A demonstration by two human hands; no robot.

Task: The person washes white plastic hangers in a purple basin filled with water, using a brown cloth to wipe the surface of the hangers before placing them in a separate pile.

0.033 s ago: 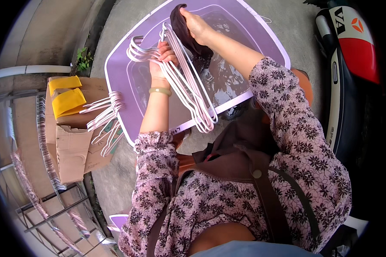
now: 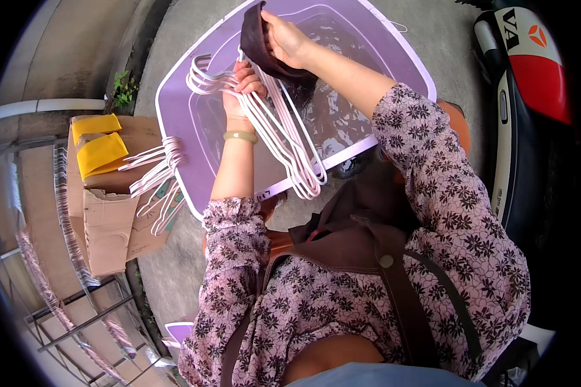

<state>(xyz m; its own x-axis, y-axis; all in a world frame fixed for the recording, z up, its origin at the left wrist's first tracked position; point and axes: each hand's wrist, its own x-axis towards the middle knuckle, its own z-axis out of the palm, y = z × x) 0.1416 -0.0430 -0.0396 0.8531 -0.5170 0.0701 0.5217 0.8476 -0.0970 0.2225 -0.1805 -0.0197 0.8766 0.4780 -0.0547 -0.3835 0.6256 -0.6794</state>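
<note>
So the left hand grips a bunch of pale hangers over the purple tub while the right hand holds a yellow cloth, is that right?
Not quite: in the head view the cloth in the right hand is dark, not yellow. The left hand does grip the bunch of pale hangers over the purple tub.

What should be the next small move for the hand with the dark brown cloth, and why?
Perhaps the right hand should draw the dark brown cloth down along the slim white hangers. The cloth is held up near their hook ends, and the left hand grips the bunch above the wide purple plastic tub of water.
</note>
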